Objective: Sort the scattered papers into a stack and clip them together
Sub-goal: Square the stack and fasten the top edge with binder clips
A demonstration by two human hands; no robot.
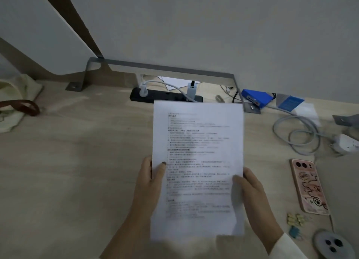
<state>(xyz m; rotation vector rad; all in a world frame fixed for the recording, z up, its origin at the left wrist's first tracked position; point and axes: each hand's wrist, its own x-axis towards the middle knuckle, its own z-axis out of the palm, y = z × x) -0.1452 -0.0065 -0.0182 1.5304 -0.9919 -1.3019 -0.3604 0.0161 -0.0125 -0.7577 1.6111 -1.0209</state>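
Observation:
A stack of white printed papers (198, 142) is held upright above the wooden desk (77, 171), in the middle of the view. My left hand (149, 179) grips its left edge, thumb on the front sheet. My right hand (250, 188) grips the right edge, thumb also on the front. Several small yellow binder clips (296, 219) and a blue clip (294, 232) lie on the desk at the lower right, apart from both hands.
A pink-cased phone (308, 186) lies right of the papers. Behind them is a black power strip (165, 95) with plugs, a coiled grey cable (299, 134), a white charger (345, 143) and a blue box (255, 98). A cloth bag (13, 103) sits far left. A round grommet (332, 243) is at the lower right.

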